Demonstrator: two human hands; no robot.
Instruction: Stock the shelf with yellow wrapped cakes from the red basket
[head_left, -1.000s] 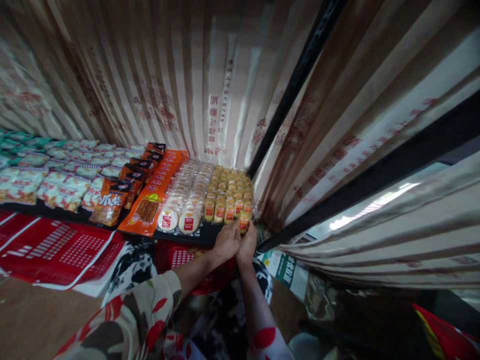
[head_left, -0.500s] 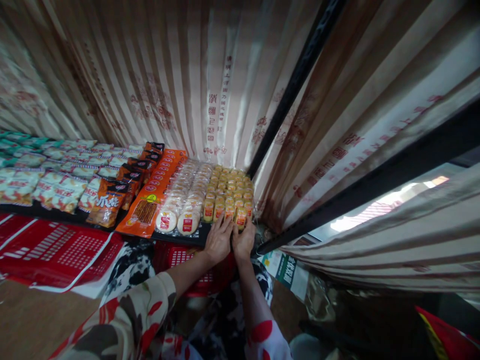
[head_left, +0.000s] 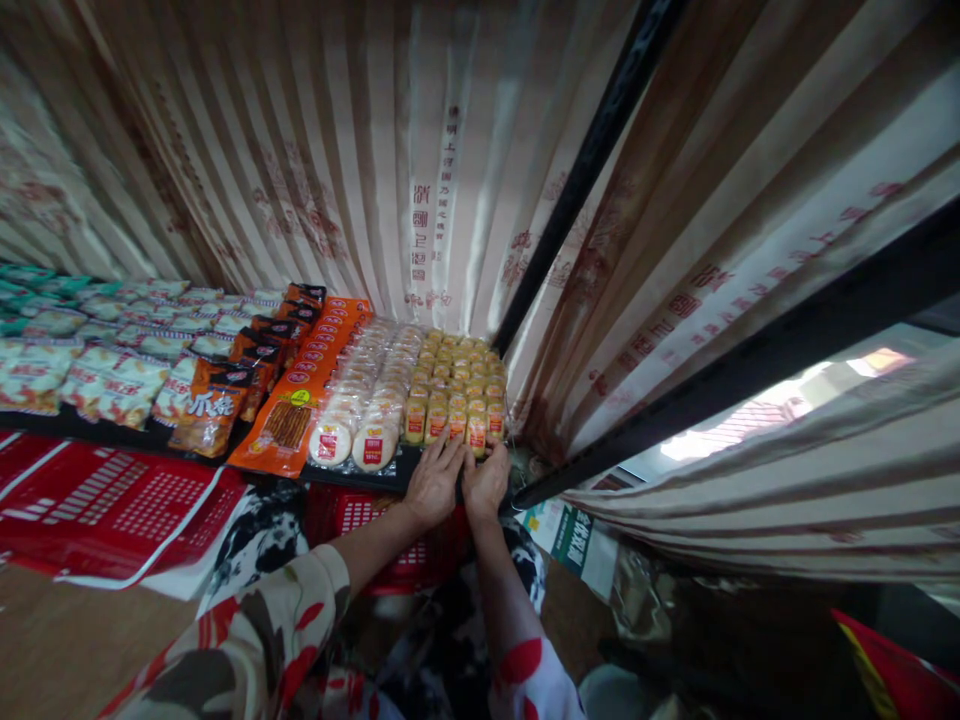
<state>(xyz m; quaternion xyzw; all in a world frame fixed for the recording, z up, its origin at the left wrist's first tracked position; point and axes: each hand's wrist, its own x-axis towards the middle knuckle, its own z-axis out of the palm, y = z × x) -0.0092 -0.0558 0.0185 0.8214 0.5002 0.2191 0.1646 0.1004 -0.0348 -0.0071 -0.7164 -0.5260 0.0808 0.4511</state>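
Small yellow-wrapped snack packets [head_left: 457,375] stand in close rows at the right end of the black shelf [head_left: 405,466], with red-and-orange labels facing me. My left hand [head_left: 435,487] rests against the front of these rows, fingers stretched forward onto the lower ends of the front packets. Beside it, my right hand [head_left: 486,485] has its thumb and fingers on either side of the lower end of one front yellow snack packet [head_left: 475,432]. That packet stands upright, in line with its neighbours. Some of my fingertips are hidden.
Left of the yellow rows lie round white crackers [head_left: 375,446], an orange bag [head_left: 289,425], black-and-orange bags [head_left: 210,405] and pale bags [head_left: 116,385]. A dark post [head_left: 577,215] and pleated curtains [head_left: 367,130] stand behind. Below is a red basket [head_left: 420,565].
The front yellow packet between my hands has shifted slightly back into its row. My hands stay at nearly the same place, and the view has turned a little.
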